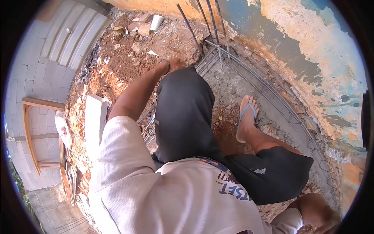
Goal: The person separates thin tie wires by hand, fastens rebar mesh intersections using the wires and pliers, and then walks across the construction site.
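My left hand [177, 64] reaches past my raised knee, with a dark band [167, 67] round the wrist. Its fingers are mostly hidden behind the knee, so what they touch does not show. Close by lie the reddish soil [138, 54] and the crossing steel rebar [208, 58]. At the lower right edge my right hand [325, 218] is dark and smeared, and I cannot make out its fingers. My foot in a blue flip-flop [248, 113] stands beside the grey wet-looking concrete [233, 82].
Upright steel bars [213, 23] rise near the peeling wall [296, 46]. Long rebar [272, 87] runs along its base. A white cup [156, 23] lies among rubble. To the left are a white board [94, 124], a wooden frame [28, 134] and a block wall [43, 84].
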### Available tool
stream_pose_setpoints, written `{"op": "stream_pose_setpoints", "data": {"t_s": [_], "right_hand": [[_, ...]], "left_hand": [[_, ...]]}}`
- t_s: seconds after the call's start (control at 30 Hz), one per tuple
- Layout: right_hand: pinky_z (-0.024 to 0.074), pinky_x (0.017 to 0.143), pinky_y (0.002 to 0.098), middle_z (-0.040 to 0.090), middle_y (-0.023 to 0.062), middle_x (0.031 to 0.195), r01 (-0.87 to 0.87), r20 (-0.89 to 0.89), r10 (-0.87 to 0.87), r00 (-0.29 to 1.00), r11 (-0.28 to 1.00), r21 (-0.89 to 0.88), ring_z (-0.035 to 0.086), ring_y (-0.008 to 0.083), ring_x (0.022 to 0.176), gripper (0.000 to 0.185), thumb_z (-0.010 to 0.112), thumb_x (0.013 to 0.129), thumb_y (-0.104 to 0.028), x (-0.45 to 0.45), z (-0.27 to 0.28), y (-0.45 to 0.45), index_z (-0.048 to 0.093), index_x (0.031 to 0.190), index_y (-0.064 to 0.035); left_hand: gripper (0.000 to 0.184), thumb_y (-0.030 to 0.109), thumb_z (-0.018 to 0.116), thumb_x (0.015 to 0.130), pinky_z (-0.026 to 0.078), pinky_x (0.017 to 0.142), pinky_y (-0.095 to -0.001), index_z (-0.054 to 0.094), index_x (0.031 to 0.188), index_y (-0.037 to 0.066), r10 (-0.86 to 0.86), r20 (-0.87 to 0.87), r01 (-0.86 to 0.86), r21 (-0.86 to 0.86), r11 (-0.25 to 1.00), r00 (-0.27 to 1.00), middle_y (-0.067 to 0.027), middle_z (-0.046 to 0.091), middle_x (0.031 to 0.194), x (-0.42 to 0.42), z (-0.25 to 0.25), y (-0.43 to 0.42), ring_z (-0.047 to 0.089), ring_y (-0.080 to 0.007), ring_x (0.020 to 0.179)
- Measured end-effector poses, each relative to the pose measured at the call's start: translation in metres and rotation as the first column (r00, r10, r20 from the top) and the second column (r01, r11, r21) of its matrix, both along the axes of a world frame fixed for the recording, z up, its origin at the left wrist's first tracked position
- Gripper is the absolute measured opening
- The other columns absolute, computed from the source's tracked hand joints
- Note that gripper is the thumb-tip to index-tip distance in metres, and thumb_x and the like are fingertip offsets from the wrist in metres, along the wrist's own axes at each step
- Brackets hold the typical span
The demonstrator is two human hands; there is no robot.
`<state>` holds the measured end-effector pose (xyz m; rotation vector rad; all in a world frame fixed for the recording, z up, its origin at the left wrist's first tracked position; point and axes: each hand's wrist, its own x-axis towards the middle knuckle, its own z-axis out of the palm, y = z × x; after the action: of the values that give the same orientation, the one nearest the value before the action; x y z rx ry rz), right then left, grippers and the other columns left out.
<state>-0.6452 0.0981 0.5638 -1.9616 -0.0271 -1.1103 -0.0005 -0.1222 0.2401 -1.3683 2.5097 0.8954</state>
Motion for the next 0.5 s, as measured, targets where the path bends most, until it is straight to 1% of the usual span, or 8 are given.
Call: {"op": "stream_pose_setpoints", "data": {"t_s": [0.1,0.13,0.2,0.23,0.33,0.4,0.43,0.5], "right_hand": [[0.049,0.068,0.0353,0.048,-0.0009,0.06,-0.398,-0.017,0.401,0.916,0.901,-0.171,0.049,0.0118,0.054,0.033,0.066,0.083,-0.04,0.066,0.054,0.006,0.055,0.077,-0.0096],[0.0495,0.067,0.0358,0.048,-0.0005,0.06,-0.466,-0.028,0.47,0.882,0.862,-0.2,0.049,0.0123,0.053,0.032,0.065,0.081,-0.039,0.08,0.061,0.008,0.055,0.076,-0.0094],[0.0505,0.066,0.0369,0.049,0.0004,0.059,-0.554,-0.053,0.558,0.828,0.799,-0.234,0.05,0.0132,0.053,0.03,0.065,0.078,-0.037,0.097,0.069,0.011,0.056,0.074,-0.0089],[0.051,0.066,0.0374,0.05,0.0009,0.059,-0.584,-0.06,0.59,0.805,0.772,-0.252,0.051,0.0136,0.053,0.029,0.065,0.077,-0.036,0.101,0.07,0.011,0.056,0.073,-0.0087],[0.0525,0.064,0.039,0.051,0.0022,0.059,-0.656,-0.058,0.672,0.739,0.696,-0.292,0.052,0.0149,0.052,0.026,0.064,0.073,-0.032,0.102,0.072,0.005,0.057,0.07,-0.008],[0.0535,0.063,0.04,0.052,0.0031,0.059,-0.685,-0.055,0.707,0.705,0.658,-0.312,0.053,0.0158,0.051,0.024,0.064,0.07,-0.03,0.093,0.071,-0.004,0.058,0.068,-0.0076],[0.054,0.062,0.0406,0.053,0.0036,0.059,-0.699,-0.051,0.726,0.686,0.638,-0.324,0.054,0.0162,0.051,0.023,0.064,0.068,-0.029,0.088,0.071,-0.01,0.058,0.067,-0.0073],[0.055,0.061,0.0416,0.054,0.0045,0.059,-0.719,-0.04,0.75,0.66,0.616,-0.323,0.055,0.0171,0.051,0.021,0.064,0.065,-0.027,0.081,0.071,-0.028,0.059,0.065,-0.0069]], "left_hand": [[0.034,0.035,0.057,0.084,0.053,0.068,-0.0415,0.069,0.096,0.005,-0.011,0.035,0.014,-0.095,0.995,0.999,-0.0132,0.07,0.09,0.002,-0.015,-0.023,0.067,-0.0313,0.079],[0.034,0.035,0.057,0.084,0.053,0.068,-0.0415,0.069,0.096,0.005,0.001,0.03,0.002,-0.103,0.995,1.0,-0.0132,0.07,0.09,-0.005,-0.006,-0.023,0.067,-0.0313,0.079],[0.03,0.029,0.058,0.083,0.052,0.062,-0.0413,0.069,0.094,0.004,-0.07,0.29,0.081,-0.026,0.996,0.954,-0.0116,0.072,0.086,-0.017,0.021,-0.027,0.067,-0.03,0.069],[0.03,0.029,0.058,0.083,0.052,0.062,-0.0413,0.069,0.094,0.004,-0.05,0.296,0.064,-0.038,0.997,0.954,-0.0116,0.072,0.086,-0.019,0.03,-0.024,0.067,-0.03,0.069],[0.029,0.029,0.056,0.09,0.053,0.07,-0.038,0.066,0.096,0.003,0.188,0.088,-0.189,-0.001,0.982,0.978,-0.0103,0.068,0.08,-0.012,0.054,-0.012,0.067,-0.0223,0.074],[0.026,0.026,0.055,0.091,0.053,0.071,-0.037,0.066,0.095,0.003,0.332,0.151,-0.328,-0.049,0.943,0.931,-0.0077,0.067,0.08,-0.01,0.077,-0.002,0.066,-0.0204,0.076],[0.026,0.026,0.055,0.091,0.053,0.071,-0.037,0.066,0.095,0.003,0.343,0.165,-0.338,-0.057,0.939,0.925,-0.0077,0.067,0.08,-0.006,0.09,0.001,0.066,-0.0204,0.076],[0.027,0.027,0.056,0.092,0.052,0.074,-0.0364,0.067,0.097,0.004,0.481,0.202,-0.506,0.095,0.857,0.853,-0.0065,0.068,0.081,0.001,0.103,0.01,0.066,-0.0195,0.079]]}}
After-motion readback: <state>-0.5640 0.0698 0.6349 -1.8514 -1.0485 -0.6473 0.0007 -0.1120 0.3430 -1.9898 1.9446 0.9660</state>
